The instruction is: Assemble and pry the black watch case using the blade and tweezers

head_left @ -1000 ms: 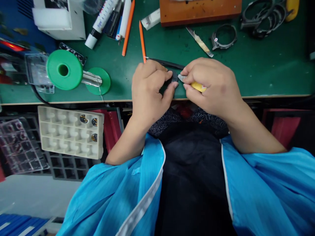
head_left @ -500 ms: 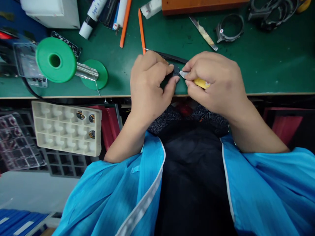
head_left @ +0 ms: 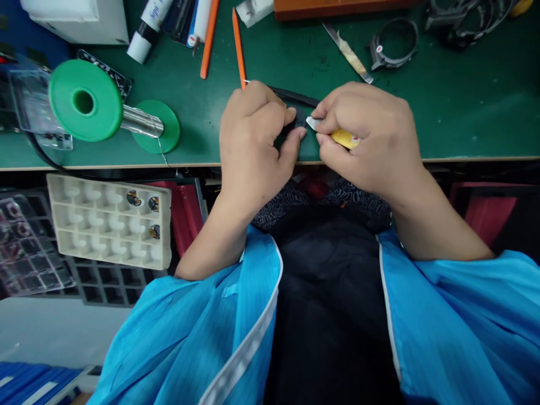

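Observation:
Between its thumb and fingers, my left hand pinches a small dark part, largely hidden by the fingers. My right hand is closed round a small knife with a yellow-wrapped handle. Its pale, short blade tip points left, close to the dark part; whether they touch I cannot tell. Behind both hands lie dark tweezers on the green bench, partly covered by them. An orange stick lies just beyond my left hand.
A green solder spool stands on the left. Beyond my right hand lie a tape-wrapped blade and a watch case. Below the bench edge sits a cream compartment tray with a few small round parts. A wooden block lies at the back.
The whole view has shifted slightly, with bench items now a little further left and up. Both hands keep their grips, and the knife tip stays beside the dark part.

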### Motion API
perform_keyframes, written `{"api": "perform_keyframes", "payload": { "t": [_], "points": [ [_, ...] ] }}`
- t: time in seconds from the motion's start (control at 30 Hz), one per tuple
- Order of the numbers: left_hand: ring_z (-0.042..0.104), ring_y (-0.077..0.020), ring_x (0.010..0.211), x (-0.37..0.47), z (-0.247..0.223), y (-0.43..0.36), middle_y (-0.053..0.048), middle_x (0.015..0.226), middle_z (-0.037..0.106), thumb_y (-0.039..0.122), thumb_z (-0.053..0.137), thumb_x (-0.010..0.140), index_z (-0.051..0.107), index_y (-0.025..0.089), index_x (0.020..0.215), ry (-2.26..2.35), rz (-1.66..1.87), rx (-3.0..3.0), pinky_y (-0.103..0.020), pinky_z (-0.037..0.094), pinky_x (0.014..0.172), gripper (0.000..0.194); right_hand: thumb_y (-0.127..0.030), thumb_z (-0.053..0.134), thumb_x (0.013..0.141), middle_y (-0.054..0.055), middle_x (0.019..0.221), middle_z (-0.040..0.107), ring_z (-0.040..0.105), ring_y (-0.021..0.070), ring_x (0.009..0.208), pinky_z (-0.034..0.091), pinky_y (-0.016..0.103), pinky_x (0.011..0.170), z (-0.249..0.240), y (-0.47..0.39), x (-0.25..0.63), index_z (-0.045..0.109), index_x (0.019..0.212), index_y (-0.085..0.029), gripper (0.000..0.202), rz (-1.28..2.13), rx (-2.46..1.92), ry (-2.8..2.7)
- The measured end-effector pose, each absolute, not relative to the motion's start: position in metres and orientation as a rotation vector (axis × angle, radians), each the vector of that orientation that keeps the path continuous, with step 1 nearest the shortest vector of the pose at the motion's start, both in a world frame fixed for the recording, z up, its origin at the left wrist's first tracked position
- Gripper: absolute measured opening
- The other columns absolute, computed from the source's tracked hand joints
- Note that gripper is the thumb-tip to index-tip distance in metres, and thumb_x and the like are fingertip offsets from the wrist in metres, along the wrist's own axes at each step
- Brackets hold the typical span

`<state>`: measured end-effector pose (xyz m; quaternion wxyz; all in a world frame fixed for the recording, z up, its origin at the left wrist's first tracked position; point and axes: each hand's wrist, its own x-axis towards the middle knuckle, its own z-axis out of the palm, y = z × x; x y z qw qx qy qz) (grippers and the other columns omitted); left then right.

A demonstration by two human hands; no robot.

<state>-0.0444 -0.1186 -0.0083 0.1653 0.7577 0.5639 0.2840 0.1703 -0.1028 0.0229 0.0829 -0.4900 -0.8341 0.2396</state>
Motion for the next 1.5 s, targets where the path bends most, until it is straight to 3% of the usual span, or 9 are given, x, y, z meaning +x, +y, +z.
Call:
{"api": "perform_keyframes", "payload": {
  "t": [0.13, 0.3, 0.5, 0.67, 1.13, 1.3, 1.5],
  "points": [
    [0.068, -0.0308, 0.115, -0.045, -0.012, -0.117, -0.009, 0.111, 0.072, 0.047, 0.066, 0.105, 0.068, 0.028, 0.097, 1.548, 0.870, 2.180, -0.061, 0.057, 0.108, 0.021, -0.024, 0.052, 0.105, 0.007, 0.123, 0.074, 0.066, 0.0306, 0.126, 0.059, 0.045, 0.100, 0.013, -0.101, 0.170, 0.069, 0.099, -0.029, 0.019, 0.658, -1.341, -2.385],
    [0.066, -0.0331, 0.114, -0.047, -0.021, -0.115, -0.010, 0.109, 0.069, 0.051, 0.067, 0.103, 0.067, 0.029, 0.095, 1.463, 0.997, 2.114, -0.061, 0.052, 0.106, 0.024, -0.013, 0.064, 0.092, 0.004, 0.101, 0.074, 0.072, 0.0277, 0.105, 0.059, 0.042, 0.095, -0.007, -0.098, 0.168, 0.056, 0.083, -0.026, 0.017, 0.571, -1.058, -2.177],
    [0.064, -0.0351, 0.119, -0.048, -0.022, -0.115, -0.011, 0.110, 0.067, 0.051, 0.066, 0.104, 0.068, 0.029, 0.097, 1.406, 1.012, 2.061, -0.062, 0.051, 0.104, 0.023, -0.010, 0.063, 0.089, 0.003, 0.098, 0.074, 0.073, 0.0255, 0.100, 0.059, 0.040, 0.085, -0.011, -0.096, 0.169, 0.053, 0.083, -0.025, 0.018, 0.513, -0.957, -2.164],
    [0.065, -0.0336, 0.118, -0.048, -0.023, -0.116, -0.010, 0.109, 0.069, 0.054, 0.065, 0.105, 0.069, 0.031, 0.100, 1.406, 1.041, 2.100, -0.062, 0.053, 0.105, 0.024, -0.011, 0.063, 0.092, 0.003, 0.102, 0.074, 0.072, 0.0267, 0.106, 0.061, 0.042, 0.093, -0.009, -0.096, 0.170, 0.055, 0.083, -0.026, 0.019, 0.552, -1.023, -2.165],
    [0.068, -0.0332, 0.118, -0.050, -0.023, -0.116, -0.009, 0.111, 0.071, 0.049, 0.068, 0.105, 0.071, 0.030, 0.103, 1.395, 1.035, 2.121, -0.063, 0.053, 0.107, 0.019, -0.010, 0.064, 0.090, 0.004, 0.102, 0.074, 0.072, 0.0273, 0.104, 0.060, 0.042, 0.092, -0.009, -0.096, 0.169, 0.055, 0.084, -0.026, 0.020, 0.557, -1.012, -2.141],
    [0.071, -0.0302, 0.112, -0.055, -0.021, -0.117, -0.006, 0.112, 0.075, 0.047, 0.070, 0.104, 0.074, 0.031, 0.110, 1.308, 1.021, 2.210, -0.061, 0.055, 0.105, 0.017, -0.012, 0.065, 0.088, 0.002, 0.095, 0.074, 0.073, 0.0260, 0.097, 0.058, 0.041, 0.081, -0.009, -0.098, 0.175, 0.055, 0.083, -0.025, 0.017, 0.590, -0.916, -2.127],
    [0.073, -0.0284, 0.109, -0.059, -0.017, -0.117, -0.004, 0.113, 0.077, 0.041, 0.069, 0.105, 0.075, 0.031, 0.112, 1.245, 0.997, 2.276, -0.060, 0.057, 0.103, 0.013, -0.013, 0.064, 0.092, 0.003, 0.103, 0.075, 0.074, 0.0269, 0.104, 0.057, 0.042, 0.083, -0.008, -0.101, 0.178, 0.058, 0.084, -0.025, 0.016, 0.583, -0.900, -2.148]
  ]
}}
